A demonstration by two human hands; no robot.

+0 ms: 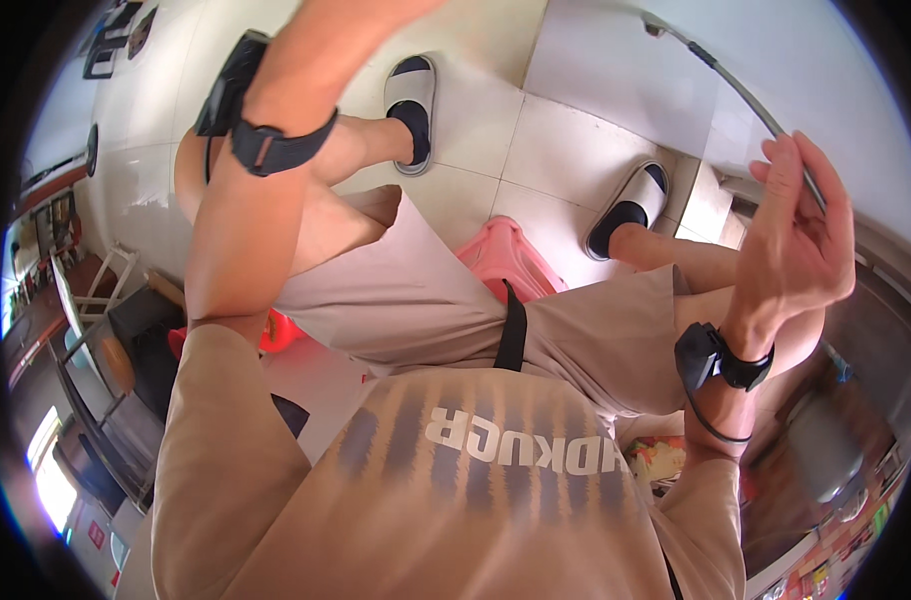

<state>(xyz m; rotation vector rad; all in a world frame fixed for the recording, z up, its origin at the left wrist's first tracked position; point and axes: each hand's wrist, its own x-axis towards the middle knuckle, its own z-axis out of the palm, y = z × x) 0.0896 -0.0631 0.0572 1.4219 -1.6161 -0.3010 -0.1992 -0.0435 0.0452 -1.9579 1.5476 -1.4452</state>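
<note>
My right hand (791,235) is closed around a thin dark rod (751,100), the thumb and forefinger pressed against it. The rod slants up and to the left from my fingers and ends in a small brownish head; its exact kind does not show. Behind the rod stretches a large smooth white panel (616,90) at the upper right, and I cannot tell whether the head touches it. My left forearm (296,90) reaches up past the top edge of the head view, so the left hand itself is outside the picture. Both wrists wear black strapped devices.
I sit with knees apart above a pink plastic stool (501,255). My feet, in grey slippers (411,115), rest on pale floor tiles (476,190). A white folding frame (111,280) and dark furniture (136,330) stand at the left. A red object (276,332) lies near my left elbow.
</note>
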